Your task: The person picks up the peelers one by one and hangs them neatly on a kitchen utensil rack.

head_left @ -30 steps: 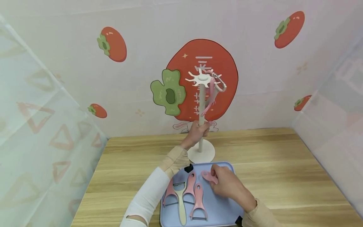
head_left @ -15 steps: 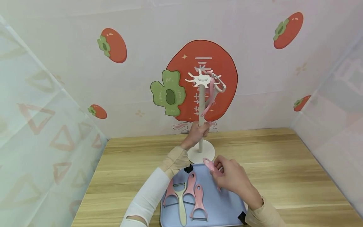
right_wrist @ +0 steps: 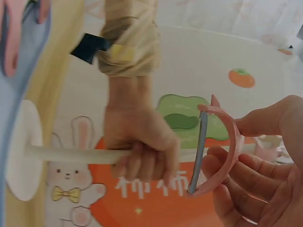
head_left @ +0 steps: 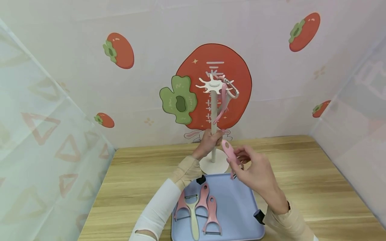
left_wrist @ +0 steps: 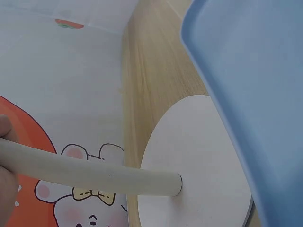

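Note:
My left hand (head_left: 209,142) grips the white pole (head_left: 213,113) of an upright stand, partway up from its round base (head_left: 208,166). My right hand (head_left: 259,172) pinches a pink peeler (head_left: 229,150) in front of that pole, its holed handle end tilted up and left. In the right wrist view, the peeler's pink fork (right_wrist: 232,151) and metal blade show between thumb and fingers. A pink peeler (head_left: 223,100) and a whitish peeler (head_left: 233,95) hang from the right side of the stand's prong-ringed top (head_left: 211,85).
Just before the base lies a blue tray (head_left: 238,214). On its left half are several peelers, pink ones and a cream peeler (head_left: 194,221). A patterned cloth wall (head_left: 144,83) stands behind the wooden table (head_left: 301,187).
My right hand has lifted the pink peeler up off the tray and forward, turning its handle end upward. The left hand stays on the pole.

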`<state>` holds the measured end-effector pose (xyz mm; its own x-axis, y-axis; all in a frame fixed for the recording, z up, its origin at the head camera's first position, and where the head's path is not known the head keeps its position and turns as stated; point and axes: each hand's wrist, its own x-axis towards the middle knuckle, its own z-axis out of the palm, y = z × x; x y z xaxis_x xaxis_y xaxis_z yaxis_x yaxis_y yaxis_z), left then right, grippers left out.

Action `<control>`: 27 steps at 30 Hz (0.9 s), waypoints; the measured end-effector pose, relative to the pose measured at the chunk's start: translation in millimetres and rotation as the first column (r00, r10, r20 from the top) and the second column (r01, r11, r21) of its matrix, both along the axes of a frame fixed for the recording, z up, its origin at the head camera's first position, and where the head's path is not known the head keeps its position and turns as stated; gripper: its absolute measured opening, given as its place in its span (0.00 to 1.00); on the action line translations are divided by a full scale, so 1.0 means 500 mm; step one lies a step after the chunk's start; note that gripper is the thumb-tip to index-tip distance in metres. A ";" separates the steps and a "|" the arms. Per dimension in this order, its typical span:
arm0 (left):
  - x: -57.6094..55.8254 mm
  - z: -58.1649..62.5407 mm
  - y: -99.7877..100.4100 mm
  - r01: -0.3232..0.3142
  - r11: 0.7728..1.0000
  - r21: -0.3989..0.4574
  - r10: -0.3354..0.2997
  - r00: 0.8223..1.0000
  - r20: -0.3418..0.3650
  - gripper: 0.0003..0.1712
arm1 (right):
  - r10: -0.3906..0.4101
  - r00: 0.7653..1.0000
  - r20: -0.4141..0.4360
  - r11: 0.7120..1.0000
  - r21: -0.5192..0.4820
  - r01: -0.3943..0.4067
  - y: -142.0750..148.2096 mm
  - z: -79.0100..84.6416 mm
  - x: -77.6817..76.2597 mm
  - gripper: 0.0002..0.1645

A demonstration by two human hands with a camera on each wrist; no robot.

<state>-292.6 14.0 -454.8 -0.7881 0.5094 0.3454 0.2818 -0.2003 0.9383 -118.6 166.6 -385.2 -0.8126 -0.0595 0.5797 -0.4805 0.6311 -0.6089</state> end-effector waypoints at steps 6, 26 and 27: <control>-0.001 0.000 -0.002 0.001 1.000 0.008 -0.001 1.000 -0.005 0.29 | 0.035 0.990 -0.139 0.997 -0.068 -0.045 -0.001 0.047 -0.011 0.18; 0.000 0.000 -0.001 -0.029 0.999 -0.014 0.028 0.999 -0.019 0.29 | 0.045 0.921 -0.387 0.994 -0.076 -0.081 -0.036 0.156 -0.059 0.18; 0.000 0.000 0.000 -0.033 0.999 -0.019 0.033 0.999 -0.021 0.28 | 0.041 0.919 -0.392 0.994 -0.077 -0.077 -0.039 0.159 -0.063 0.17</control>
<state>-292.7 13.7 -455.0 -0.7973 0.4901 0.3522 0.3074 -0.1725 0.9358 -150.1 147.3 -305.7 -0.5185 -0.0342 0.8544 -0.7255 0.5465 -0.4184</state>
